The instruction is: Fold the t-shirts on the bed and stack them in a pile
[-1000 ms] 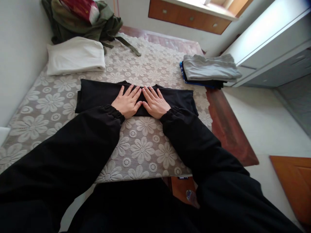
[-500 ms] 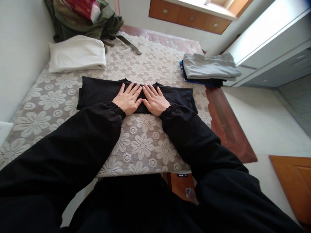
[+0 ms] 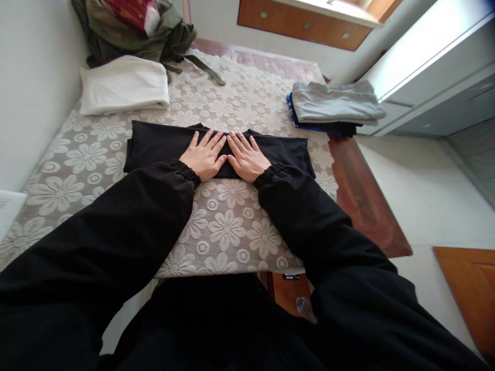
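Observation:
A folded black garment [image 3: 158,141] lies as a long strip across the table in front of me. My left hand [image 3: 204,156] rests flat on its middle, fingers stretched out. Beside it my right hand [image 3: 247,156] lies flat on the same cloth, fingers also outstretched and open. The two thumbs nearly meet over the near part of the garment. Neither hand grips anything. Parts of the cloth are hidden under my hands and black sleeves.
A lace tablecloth [image 3: 226,229] covers the reddish wooden table [image 3: 367,206]. At the far left lie a folded white cloth [image 3: 124,85] and a green backpack [image 3: 174,31]. A stack of folded clothes with a grey garment [image 3: 334,103] on top sits at the far right.
Both hands stay flat in the same place on the black garment. Only the camera view has shifted very slightly.

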Demonstrator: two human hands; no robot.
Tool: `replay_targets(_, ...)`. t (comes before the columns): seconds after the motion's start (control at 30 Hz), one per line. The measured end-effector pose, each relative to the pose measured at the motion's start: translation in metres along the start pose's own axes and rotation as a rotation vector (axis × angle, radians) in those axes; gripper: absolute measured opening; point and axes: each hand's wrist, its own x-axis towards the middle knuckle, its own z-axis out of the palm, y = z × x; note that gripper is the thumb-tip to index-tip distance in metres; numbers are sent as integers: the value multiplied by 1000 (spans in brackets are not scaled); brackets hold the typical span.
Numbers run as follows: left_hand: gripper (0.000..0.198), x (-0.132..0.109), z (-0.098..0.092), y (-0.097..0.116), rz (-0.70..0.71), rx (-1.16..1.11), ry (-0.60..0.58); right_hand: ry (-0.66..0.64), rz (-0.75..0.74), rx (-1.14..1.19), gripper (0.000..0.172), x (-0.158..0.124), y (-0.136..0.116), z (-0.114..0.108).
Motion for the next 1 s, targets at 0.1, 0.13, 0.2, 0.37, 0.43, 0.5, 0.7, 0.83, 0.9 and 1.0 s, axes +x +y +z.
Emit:
replay_targets(0.1,72,0,0,2,-8,17,-7,9,1,15,75,1,1,2)
replay_targets(0.13,72,0,-1,2,-11,22,-8,9,-1,19,75,1,1,3)
replay_targets(0.2,72,0,-1,2,-16,25,-9,4,0,15,75,1,0,2)
replay_targets(0.37,73,0,-1,2,-8,2,-3,-3,5,0,75,1,-1,1)
replay_targets(0.43,74,0,-1,2,-7,7,-6,5,6,4,76,1,0,2)
replay_targets(0.5,74,0,-1,2,-12,17,-14,16,10,10,76,1,1,3)
replay_targets(0.7,73,0,-2,2,-13,13,-17,4,25,-8,76,1,-2,0)
replay_targets(0.83,73,-1,0,2,-2,5,4,-2,27,-18,76,0,-5,-2)
replay_targets(0.9,73,-1,1,2,-2,0,13,4,25,-14,76,0,-5,-1)
replay_targets(1.0,73,0,2,2,5,-15,26,11,14,-10,76,1,-3,1)
